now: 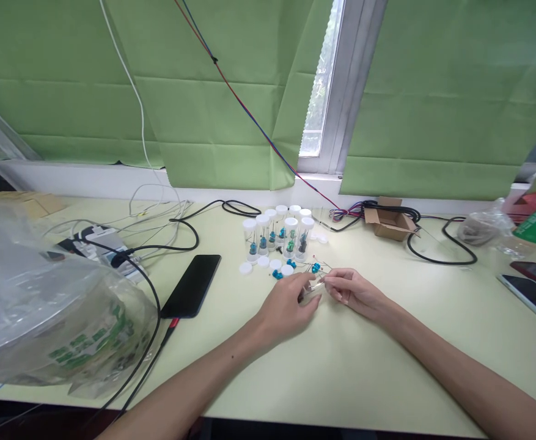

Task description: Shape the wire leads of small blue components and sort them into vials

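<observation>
Near the middle of the table, my left hand is wrapped round a small clear vial that lies tilted with its end toward the right. My right hand is pinched at that end, its fingertips on something small that I cannot make out. Just beyond the hands lie blue components with thin wire legs, and loose white caps. Several capped clear vials stand upright behind them, with blue, green or dark components inside.
A black phone and a bulky plastic bag are at the left, with black cables running beside them. At the back right stands an open cardboard box near coiled cable. Two more phones lie at the far right.
</observation>
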`<state>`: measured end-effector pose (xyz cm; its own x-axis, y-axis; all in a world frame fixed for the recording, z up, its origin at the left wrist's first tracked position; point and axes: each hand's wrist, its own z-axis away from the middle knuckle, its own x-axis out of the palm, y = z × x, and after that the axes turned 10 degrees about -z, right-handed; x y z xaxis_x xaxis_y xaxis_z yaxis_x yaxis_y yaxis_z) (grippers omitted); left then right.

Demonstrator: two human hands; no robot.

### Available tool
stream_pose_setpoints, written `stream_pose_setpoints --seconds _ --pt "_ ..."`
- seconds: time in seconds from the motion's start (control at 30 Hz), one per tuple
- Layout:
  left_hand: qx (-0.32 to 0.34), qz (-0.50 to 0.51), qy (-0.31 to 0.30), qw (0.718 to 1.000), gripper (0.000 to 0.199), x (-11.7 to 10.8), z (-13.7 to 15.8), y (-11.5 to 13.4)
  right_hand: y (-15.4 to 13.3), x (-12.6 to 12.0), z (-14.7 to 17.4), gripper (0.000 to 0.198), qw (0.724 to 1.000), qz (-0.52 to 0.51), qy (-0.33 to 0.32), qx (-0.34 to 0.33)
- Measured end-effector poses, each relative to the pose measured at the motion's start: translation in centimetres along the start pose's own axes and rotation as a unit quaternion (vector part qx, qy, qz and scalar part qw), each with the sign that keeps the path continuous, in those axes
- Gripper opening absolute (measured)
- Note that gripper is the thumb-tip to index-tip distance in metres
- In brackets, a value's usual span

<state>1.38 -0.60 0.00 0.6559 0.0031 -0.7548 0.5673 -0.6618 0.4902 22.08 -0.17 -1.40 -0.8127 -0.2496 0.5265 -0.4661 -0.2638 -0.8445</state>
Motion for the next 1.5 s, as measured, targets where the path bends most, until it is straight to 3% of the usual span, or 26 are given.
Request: stream_pose_setpoints --seconds 0.1,0.2,0.33,0.43,0.6,0.8,1.2,1.33,1.5 --pt "-0.029 0.024 0.015 0.999 0.025 -0.3 -0.3 0.0 -0.1 0.0 -0.1 0.027 0.999 0.006 0.009 -0.038" --pt "-0.08 0.067 0.048 0.993 0.024 -0.6 -0.6 0.0 -0.2 0.0 -0.1 0.031 0.988 0.076 0.061 -0.118" --pt "-0.135 0.154 0.096 0.974 0.023 -0.7 -1.0 -0.1 -0.1 0.3 0.1 0.035 0.931 0.245 0.155 -0.22" --pt "-0.159 0.201 0.112 0.96 0.024 -0.5 -1.0 -0.3 0.2 0.2 0.1 0.036 0.894 0.324 0.177 -0.253" --pt "-0.158 0.234 0.093 0.955 0.024 -0.2 -0.9 -0.1 0.4 0.0 0.0 0.034 0.867 0.376 0.188 -0.268" --pt "-0.139 0.21 0.113 0.961 0.022 -0.2 -0.8 0.2 0.1 0.0 0.0 0.026 0.843 0.418 0.201 -0.273" --pt "-0.138 0.203 0.088 0.965 0.031 0.0 -0.6 0.0 0.5 -1.2 -0.6 0.012 0.774 0.546 0.144 -0.287" --pt "-0.137 0.188 0.084 0.969 0.035 -0.4 -0.7 0.3 0.5 -1.5 -0.6 0.011 0.767 0.567 0.131 -0.271" --pt "-0.11 0.206 0.138 0.963 0.04 -0.7 -0.8 0.5 0.4 -1.6 -0.5 0.011 0.762 0.585 0.125 -0.248"
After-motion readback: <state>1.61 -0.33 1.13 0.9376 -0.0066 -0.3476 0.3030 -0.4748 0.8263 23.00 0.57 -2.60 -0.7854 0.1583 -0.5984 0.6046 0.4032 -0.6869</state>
